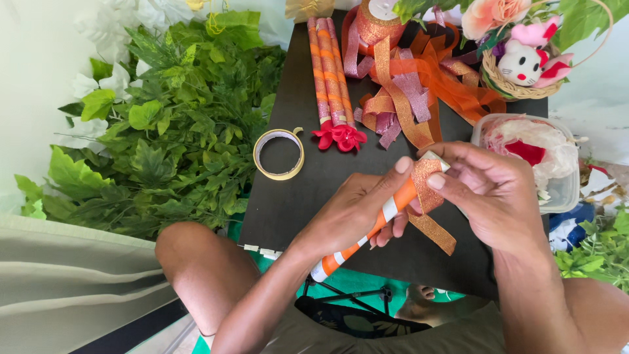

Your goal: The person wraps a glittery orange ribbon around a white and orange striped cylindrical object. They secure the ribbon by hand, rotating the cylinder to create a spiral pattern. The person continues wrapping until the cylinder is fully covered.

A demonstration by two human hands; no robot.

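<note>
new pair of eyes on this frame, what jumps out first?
Centre frame, the left hand grips an orange-and-white striped stick while the right hand presses glittery orange ribbon around its top. Above them on the black table lie a tangle of orange and pink ribbons, wrapped sticks with red flowers and a tape roll. Green artificial foliage fills the left side.

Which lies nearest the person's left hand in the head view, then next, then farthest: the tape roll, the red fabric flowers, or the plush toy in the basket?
From the left hand:
1. Tape roll, up and left on the black board.
2. Red fabric flowers, straight above, at the wrapped sticks' ends.
3. Plush toy, far upper right, in the basket.
</note>
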